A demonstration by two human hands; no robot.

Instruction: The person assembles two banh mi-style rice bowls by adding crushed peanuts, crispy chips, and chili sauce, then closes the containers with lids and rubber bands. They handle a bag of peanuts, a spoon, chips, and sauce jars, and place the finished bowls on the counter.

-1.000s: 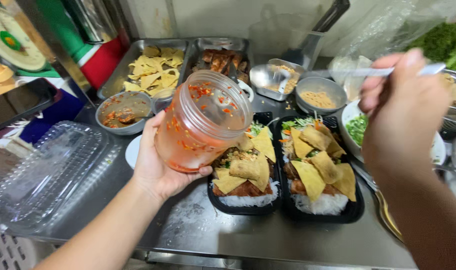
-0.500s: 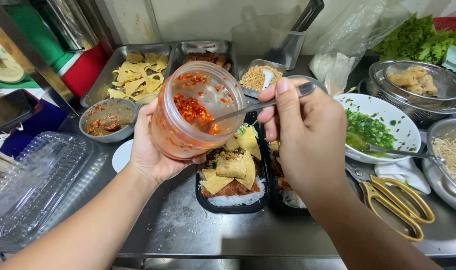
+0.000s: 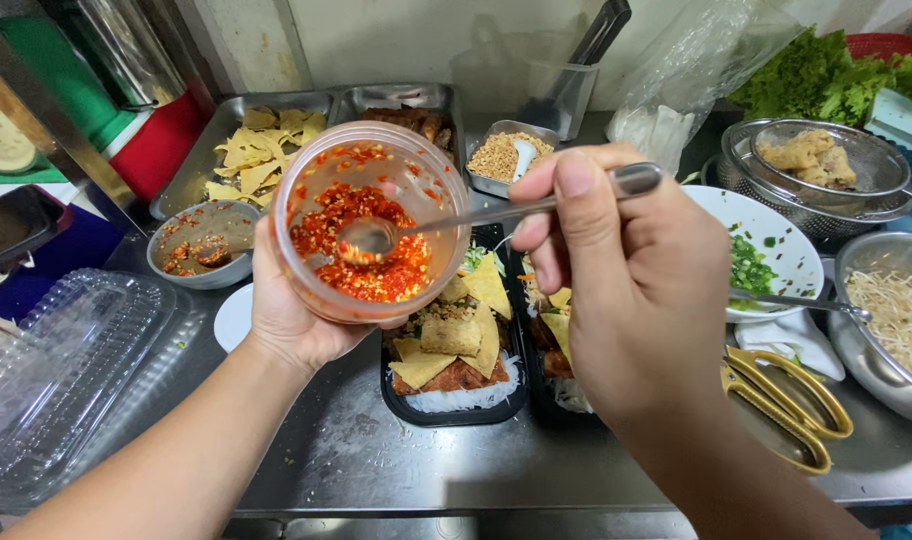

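Note:
My left hand (image 3: 288,318) holds a clear plastic jar (image 3: 371,225) of red chili sauce, tilted toward me above the counter. My right hand (image 3: 631,285) grips a metal spoon (image 3: 456,222) by its handle, and the spoon's bowl dips into the sauce inside the jar. Directly below the jar lie two black meal trays: the left tray (image 3: 454,365) with white noodles, meat and yellow crisps, and the right tray (image 3: 554,340) mostly hidden under my right hand.
Steel pans of yellow crisps (image 3: 246,160) and fried meat (image 3: 411,115) line the back. A small sauce bowl (image 3: 201,245), clear plastic lids (image 3: 61,370), a crushed-peanut tin (image 3: 506,155), a white herb bowl (image 3: 761,260), gold scissors (image 3: 786,400), a strainer (image 3: 826,175) and a bean-sprout bowl (image 3: 896,310) surround the trays.
My right hand came from the right with the spoon and lowered it into the jar. The jar now tilts more toward me, showing the sauce inside.

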